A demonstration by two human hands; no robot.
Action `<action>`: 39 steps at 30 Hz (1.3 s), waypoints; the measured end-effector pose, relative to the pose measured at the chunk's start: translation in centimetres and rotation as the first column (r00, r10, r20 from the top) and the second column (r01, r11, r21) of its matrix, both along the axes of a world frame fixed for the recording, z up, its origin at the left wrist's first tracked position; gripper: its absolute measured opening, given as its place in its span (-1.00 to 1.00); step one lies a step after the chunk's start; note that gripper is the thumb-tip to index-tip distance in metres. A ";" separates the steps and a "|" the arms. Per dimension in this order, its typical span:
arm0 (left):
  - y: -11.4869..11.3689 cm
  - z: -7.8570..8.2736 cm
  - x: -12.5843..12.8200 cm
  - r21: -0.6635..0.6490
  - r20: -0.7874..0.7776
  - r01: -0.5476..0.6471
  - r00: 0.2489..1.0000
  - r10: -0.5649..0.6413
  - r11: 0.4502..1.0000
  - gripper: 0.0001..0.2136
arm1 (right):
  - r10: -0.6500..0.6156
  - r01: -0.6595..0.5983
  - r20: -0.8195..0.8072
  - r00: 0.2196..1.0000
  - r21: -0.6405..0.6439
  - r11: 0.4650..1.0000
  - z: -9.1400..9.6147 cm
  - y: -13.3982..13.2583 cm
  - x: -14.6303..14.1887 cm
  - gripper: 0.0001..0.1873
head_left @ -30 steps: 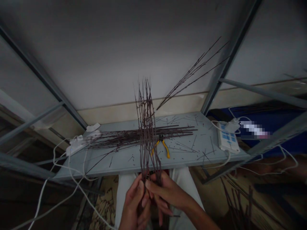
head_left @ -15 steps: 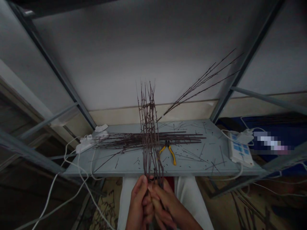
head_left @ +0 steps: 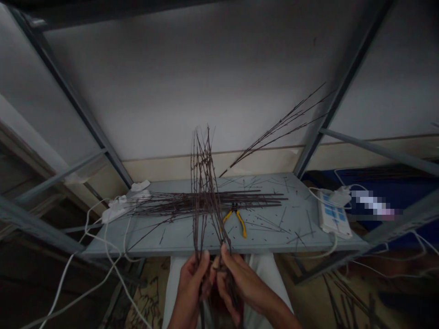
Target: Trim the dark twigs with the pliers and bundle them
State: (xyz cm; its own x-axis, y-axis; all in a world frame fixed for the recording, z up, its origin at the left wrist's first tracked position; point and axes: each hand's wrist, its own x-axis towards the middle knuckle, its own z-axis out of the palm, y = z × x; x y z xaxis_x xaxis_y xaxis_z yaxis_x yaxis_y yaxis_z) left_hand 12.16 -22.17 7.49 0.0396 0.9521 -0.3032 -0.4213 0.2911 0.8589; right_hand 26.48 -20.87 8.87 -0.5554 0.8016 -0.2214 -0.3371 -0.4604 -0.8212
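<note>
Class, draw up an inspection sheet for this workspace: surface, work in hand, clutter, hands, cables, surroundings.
Surface: grey metal shelf.
Work in hand: upright bundle of thin dark twigs, held in front of long twigs lying flat on the shelf; yellow-handled pliers lie nearby.
Clutter: short twig offcuts scattered across the shelf.
Hands: left hand and right hand both grip the bundle's lower end.
Cables: white cables hang below the shelf; white power strip on it.
Surroundings: metal frame upright, blue fabric, more twigs on the floor.
</note>
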 end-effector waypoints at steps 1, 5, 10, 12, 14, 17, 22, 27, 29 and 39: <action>0.2 0.3 -0.2 0.036 -0.053 -0.028 0.998 0.030 0.999 -0.62 | -0.036 0.035 0.056 0.998 0.024 0.999 0.2 0.0 0.5 -0.24; 1.2 1.3 -0.5 0.144 -0.161 -0.026 0.986 0.049 0.989 -0.69 | -0.234 0.229 0.141 0.962 0.047 0.972 1.0 -0.1 1.8 -0.22; 0.8 1.0 1.7 0.204 -0.335 -0.023 0.938 0.092 0.979 -0.61 | -0.330 0.325 0.124 0.936 0.059 0.944 0.6 -0.5 1.9 -0.29; 0.2 0.9 2.9 0.233 -0.379 -0.078 0.910 0.165 0.969 -0.57 | -0.366 0.352 0.186 0.912 0.105 0.930 0.1 -0.7 1.6 -0.32; -0.3 0.9 3.8 0.242 -0.363 -0.099 0.913 0.185 0.965 -0.62 | -0.401 0.369 0.269 0.876 0.163 0.915 -0.2 -0.8 1.5 -0.34; -0.7 1.2 4.2 0.193 -0.263 -0.040 0.960 0.091 0.980 -0.71 | -0.385 0.344 0.325 0.864 0.180 0.922 -0.2 -0.8 1.5 -0.31; -0.2 1.4 3.2 0.162 -0.243 0.087 0.969 -0.045 0.983 -0.72 | -0.364 0.266 0.342 0.866 0.301 0.916 0.1 -0.3 2.1 -0.29; -0.1 1.5 3.1 0.202 -0.253 -0.017 0.965 0.069 0.979 -0.72 | -0.481 0.196 0.513 0.711 0.511 0.837 -0.5 0.0 2.0 -0.43; -0.4 1.6 3.6 0.204 -0.264 -0.052 0.959 0.106 0.978 -0.74 | -0.547 0.218 0.535 0.643 0.557 0.801 -0.8 0.0 1.7 -0.51; 2.1 0.3 -3.6 0.441 -0.581 -0.192 0.683 0.442 0.876 -0.78 | -0.510 0.373 0.461 0.726 0.359 0.855 -0.7 -0.7 2.9 -0.45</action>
